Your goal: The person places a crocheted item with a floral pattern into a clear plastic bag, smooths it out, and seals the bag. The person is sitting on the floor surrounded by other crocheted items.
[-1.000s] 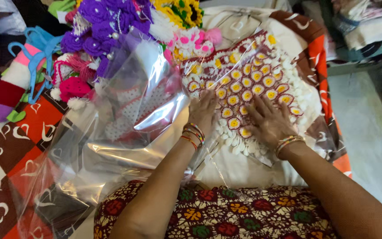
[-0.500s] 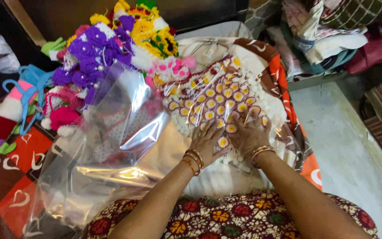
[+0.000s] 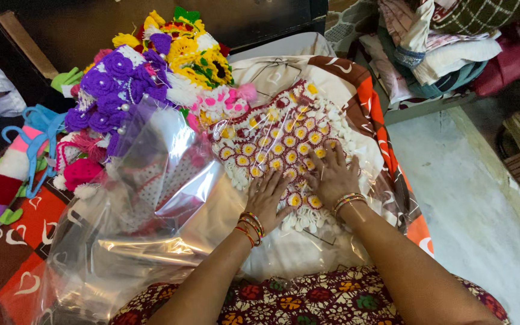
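I have both forearms reaching forward from the bottom edge, converging toward twelve o'clock. My left hand lies palm down, fingers spread and angled toward one o'clock, bangles on the wrist. My right hand lies flat just beside it at two o'clock, fingers splayed toward eleven, wrist also banded. Neither hand grips anything.

Glossy clear plastic wrap covers a nubbly crocheted yarn piece.
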